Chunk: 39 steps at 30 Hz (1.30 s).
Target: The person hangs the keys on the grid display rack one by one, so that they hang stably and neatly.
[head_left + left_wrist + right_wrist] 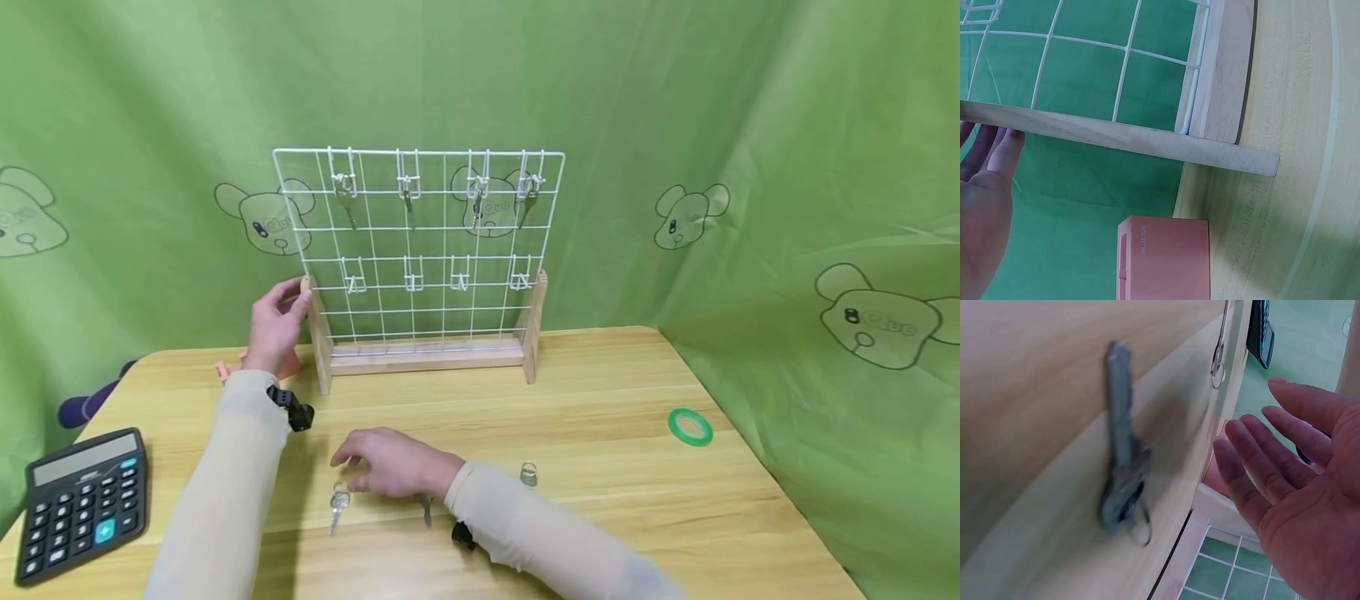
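A white wire grid [442,225] stands upright in a wooden base [427,358] at the back of the table. My left hand [276,325] holds the top of its left wooden upright [1116,134] between thumb and fingers. Several keys [408,200] hang from the upper row of hooks; the lower hooks [459,279] carry none. Over the tabletop hovers my right hand [393,462], fingers loosely spread with nothing in them. A key with a ring [339,504] lies just in front of its fingertips. Another key [1121,437] lies beneath its wrist, partly covered in the head view.
A third key [528,474] lies beyond the right sleeve. The black calculator [86,504] sits at the table's left edge, a green tape ring [690,427] at the right. Behind the left hand is a pink box [1166,256]. Green curtain [750,100] surrounds the table.
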Tool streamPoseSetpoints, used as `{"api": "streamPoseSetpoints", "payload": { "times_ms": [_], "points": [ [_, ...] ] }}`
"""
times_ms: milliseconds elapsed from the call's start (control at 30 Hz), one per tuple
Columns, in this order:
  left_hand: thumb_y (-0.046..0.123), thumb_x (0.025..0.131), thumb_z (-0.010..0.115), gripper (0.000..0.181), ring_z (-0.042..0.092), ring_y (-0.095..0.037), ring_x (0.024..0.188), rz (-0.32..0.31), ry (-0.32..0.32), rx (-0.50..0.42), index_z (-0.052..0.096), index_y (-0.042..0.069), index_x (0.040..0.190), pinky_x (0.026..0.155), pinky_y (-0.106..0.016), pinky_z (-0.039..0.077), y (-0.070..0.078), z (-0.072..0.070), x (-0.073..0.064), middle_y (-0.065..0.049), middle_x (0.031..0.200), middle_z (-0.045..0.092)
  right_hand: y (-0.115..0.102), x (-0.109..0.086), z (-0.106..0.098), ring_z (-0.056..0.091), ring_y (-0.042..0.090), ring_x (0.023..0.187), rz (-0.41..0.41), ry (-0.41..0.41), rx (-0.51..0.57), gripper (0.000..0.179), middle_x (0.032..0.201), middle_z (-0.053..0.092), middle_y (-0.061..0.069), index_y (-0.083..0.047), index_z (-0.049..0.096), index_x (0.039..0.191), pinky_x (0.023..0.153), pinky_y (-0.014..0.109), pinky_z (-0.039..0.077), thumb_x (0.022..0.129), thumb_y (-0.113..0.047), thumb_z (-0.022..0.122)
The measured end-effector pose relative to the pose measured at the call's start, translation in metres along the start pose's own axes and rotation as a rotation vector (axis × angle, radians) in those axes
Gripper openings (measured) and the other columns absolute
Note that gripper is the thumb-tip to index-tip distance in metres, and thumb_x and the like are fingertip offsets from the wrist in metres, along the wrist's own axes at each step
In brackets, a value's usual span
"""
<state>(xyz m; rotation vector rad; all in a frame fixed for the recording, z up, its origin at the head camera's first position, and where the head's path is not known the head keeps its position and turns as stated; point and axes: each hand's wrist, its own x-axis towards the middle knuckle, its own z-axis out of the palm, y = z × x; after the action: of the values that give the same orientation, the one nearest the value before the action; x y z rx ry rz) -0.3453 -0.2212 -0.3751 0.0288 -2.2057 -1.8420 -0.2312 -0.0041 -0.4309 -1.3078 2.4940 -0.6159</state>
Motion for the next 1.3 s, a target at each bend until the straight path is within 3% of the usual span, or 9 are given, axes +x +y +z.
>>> {"api": "streamPoseSetpoints", "payload": {
  "times_ms": [400,600,867,1300],
  "points": [
    [0.024,0.101,0.055,0.049,0.047,-0.023,0.129,-0.002,-0.002,-0.01,0.044,0.009,0.146,0.106,-0.03,0.042,0.002,0.0,-0.001,-0.011,0.146,0.046,-0.007,0.016,0.015,0.051,0.002,0.101,-0.01,-0.045,-0.165,0.037,0.11,0.059,-0.01,-0.015,0.069,0.122,0.092,0.011,0.04,0.088,-0.028,0.075],
    [0.024,0.101,0.055,0.049,0.047,-0.023,0.129,-0.011,-0.004,-0.012,0.043,0.009,0.147,0.107,-0.031,0.042,0.002,0.0,-0.002,-0.011,0.146,0.046,-0.012,0.024,0.02,0.05,0.0,0.09,0.006,-0.057,-0.2,0.033,0.101,0.056,-0.01,-0.017,0.07,0.117,0.084,0.007,0.041,0.086,-0.024,0.077],
    [0.024,0.102,0.055,0.048,0.046,-0.026,0.13,0.0,-0.001,-0.009,0.044,0.008,0.146,0.107,-0.033,0.042,0.003,0.001,-0.004,-0.014,0.146,0.046,-0.016,0.027,0.024,0.047,-0.001,0.081,0.036,-0.06,-0.218,0.016,0.089,0.05,-0.012,-0.02,0.069,0.092,0.073,0.006,0.041,0.081,-0.016,0.08],
    [0.026,0.101,0.055,0.05,0.046,-0.026,0.131,-0.003,0.0,0.005,0.043,0.009,0.146,0.108,-0.034,0.042,0.004,0.001,-0.005,-0.013,0.146,0.046,-0.005,0.027,0.019,0.049,0.001,0.068,-0.025,-0.091,-0.179,0.022,0.071,0.053,-0.014,-0.019,0.062,0.076,0.061,0.008,0.04,0.085,-0.001,0.069]
  ]
}}
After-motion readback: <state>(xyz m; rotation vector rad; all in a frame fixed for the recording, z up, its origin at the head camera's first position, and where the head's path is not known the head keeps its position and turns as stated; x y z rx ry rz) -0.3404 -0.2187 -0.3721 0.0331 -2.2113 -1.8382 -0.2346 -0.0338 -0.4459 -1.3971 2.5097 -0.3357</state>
